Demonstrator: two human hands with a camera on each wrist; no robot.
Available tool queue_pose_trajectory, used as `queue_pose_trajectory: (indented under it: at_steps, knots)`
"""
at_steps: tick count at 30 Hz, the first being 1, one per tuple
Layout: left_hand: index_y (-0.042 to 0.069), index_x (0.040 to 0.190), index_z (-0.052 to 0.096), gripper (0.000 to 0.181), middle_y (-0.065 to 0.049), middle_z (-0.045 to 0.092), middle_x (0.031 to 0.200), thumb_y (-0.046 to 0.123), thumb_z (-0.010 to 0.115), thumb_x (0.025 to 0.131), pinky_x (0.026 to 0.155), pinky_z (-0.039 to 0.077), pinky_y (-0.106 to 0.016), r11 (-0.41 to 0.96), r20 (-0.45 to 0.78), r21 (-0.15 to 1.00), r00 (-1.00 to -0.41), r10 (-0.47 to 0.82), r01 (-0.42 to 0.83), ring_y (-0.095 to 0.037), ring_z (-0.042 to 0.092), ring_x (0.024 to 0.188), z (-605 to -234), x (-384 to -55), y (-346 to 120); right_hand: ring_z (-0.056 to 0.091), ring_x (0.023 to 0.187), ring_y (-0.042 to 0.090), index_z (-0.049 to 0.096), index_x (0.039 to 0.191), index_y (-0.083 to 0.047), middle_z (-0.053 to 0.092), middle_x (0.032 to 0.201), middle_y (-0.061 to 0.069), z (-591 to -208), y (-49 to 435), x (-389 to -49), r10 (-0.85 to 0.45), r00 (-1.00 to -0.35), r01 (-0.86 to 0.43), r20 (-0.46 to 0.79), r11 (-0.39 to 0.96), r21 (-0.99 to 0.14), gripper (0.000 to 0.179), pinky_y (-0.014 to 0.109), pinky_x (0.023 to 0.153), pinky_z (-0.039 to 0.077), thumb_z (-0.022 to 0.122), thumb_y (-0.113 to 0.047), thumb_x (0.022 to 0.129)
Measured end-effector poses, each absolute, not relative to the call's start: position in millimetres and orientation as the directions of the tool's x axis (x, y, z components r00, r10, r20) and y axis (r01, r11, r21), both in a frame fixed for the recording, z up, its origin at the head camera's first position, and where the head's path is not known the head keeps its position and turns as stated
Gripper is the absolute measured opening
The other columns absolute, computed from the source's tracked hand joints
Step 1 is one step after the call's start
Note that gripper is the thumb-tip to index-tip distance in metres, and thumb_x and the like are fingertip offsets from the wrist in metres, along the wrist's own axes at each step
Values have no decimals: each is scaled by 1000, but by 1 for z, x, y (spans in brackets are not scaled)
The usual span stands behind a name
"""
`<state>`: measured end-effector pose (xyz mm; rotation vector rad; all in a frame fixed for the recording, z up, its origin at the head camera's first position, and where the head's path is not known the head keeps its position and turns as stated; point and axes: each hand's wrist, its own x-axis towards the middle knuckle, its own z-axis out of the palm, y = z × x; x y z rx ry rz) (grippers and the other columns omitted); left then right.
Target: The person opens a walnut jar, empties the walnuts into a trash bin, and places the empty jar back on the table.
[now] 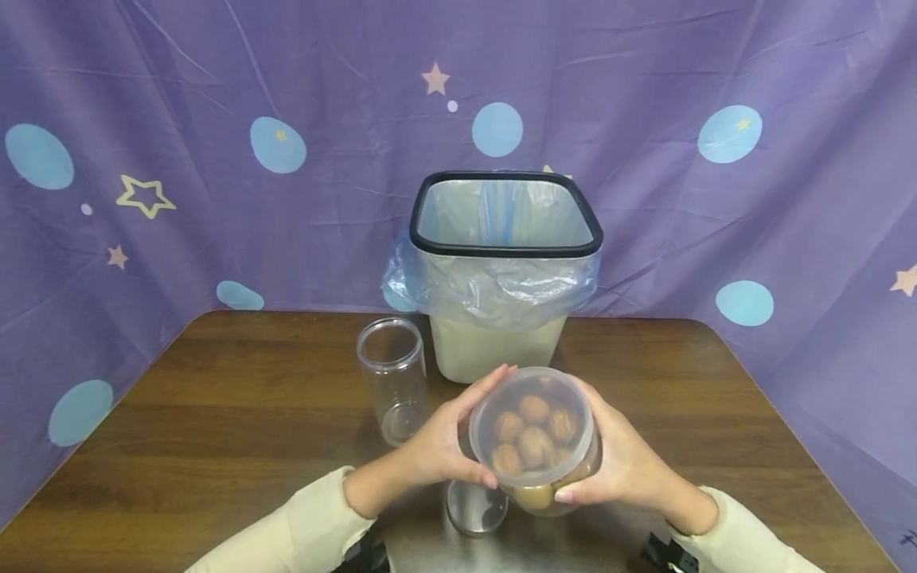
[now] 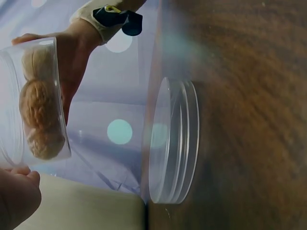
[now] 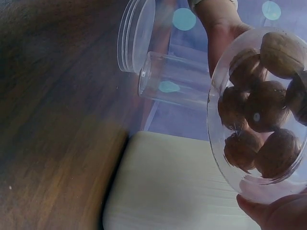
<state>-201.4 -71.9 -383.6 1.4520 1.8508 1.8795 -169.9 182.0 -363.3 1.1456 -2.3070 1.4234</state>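
A clear plastic tub (image 1: 550,495) of walnuts (image 1: 534,447) is raised above the table, tilted, with a frosted lid (image 1: 536,380) over its top in the head view. My left hand (image 1: 446,442) grips it from the left, thumb low on the near side and fingers at the far edge. On the opposite side my right hand (image 1: 625,455) grips it, thumb near the front. Several walnuts (image 3: 266,106) show through the tub's base in the right wrist view. Below the tub, a clear round lid (image 1: 476,509) lies on the table. A tall clear jar (image 1: 392,382) stands upright, left of my hands.
Behind the hands stands a cream bin (image 1: 494,346) with a black rim (image 1: 505,251) and a translucent bag (image 1: 501,290) folded over its edge. The brown wooden table (image 1: 236,414) reaches back to a purple curtain (image 1: 358,103).
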Motion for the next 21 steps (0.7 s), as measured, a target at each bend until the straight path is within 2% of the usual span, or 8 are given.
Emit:
queue_pose_trajectory:
  at_steps: [4, 16, 21]
  knots:
    - [0, 150, 12, 113, -16, 19, 155, 47, 78, 71, 114, 21, -29, -237, 513, 838, -559, 652, 493, -25, 24, 140, -384, -199, -70, 50, 117, 18, 32, 144, -7, 48, 135, 10, -364, 182, -170, -497, -694, -691, 521, 256, -676, 111, 22, 100, 38, 90, -32, 52]
    - [-1, 149, 16, 118, -16, 23, 154, 55, 78, 65, 113, 21, -24, -162, 490, 857, -675, 552, 489, -20, 24, 140, -382, -188, -64, 48, 120, 18, 32, 143, -6, 47, 136, 11, -363, 179, -169, -448, -712, -689, 542, 296, -661, 112, 18, 102, 34, 91, -32, 51]
    - [4, 150, 19, 116, -15, 25, 153, 55, 78, 65, 113, 20, -23, -127, 484, 860, -711, 510, 494, -25, 23, 141, -382, -184, -61, 47, 121, 17, 32, 144, -8, 47, 136, 10, -362, 177, -167, -422, -737, -670, 528, 344, -658, 114, 18, 103, 33, 92, -32, 49]
